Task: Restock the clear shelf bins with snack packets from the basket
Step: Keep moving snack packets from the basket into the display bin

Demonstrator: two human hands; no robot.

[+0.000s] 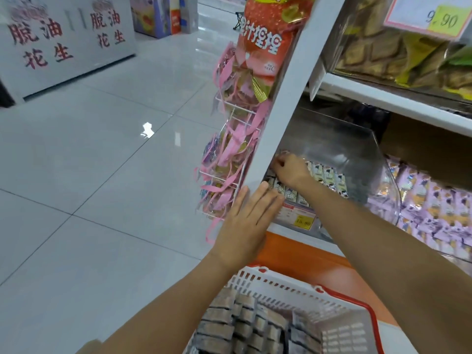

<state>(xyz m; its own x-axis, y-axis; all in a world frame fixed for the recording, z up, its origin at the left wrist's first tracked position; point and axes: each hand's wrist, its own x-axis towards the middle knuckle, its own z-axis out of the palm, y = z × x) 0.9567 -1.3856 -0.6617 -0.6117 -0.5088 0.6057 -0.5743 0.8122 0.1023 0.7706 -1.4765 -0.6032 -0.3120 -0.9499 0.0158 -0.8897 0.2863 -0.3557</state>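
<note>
Clear bin (pixel 357 149) behind white upright (pixel 288 98), hanging packets (pixel 229 162) beside

We stood in snack shop: white shelving (pixel 378 98) held clear bins (pixel 357 149) with price tags (pixel 302 222), hanging candy rack (pixel 229 154), tiled aisle floor (pixel 102 149).

Bright, even overhead light; glare spot on glossy floor (pixel 147 130); wide-angle bending at edges; soft motion blur throughout, signs smeared.
</note>
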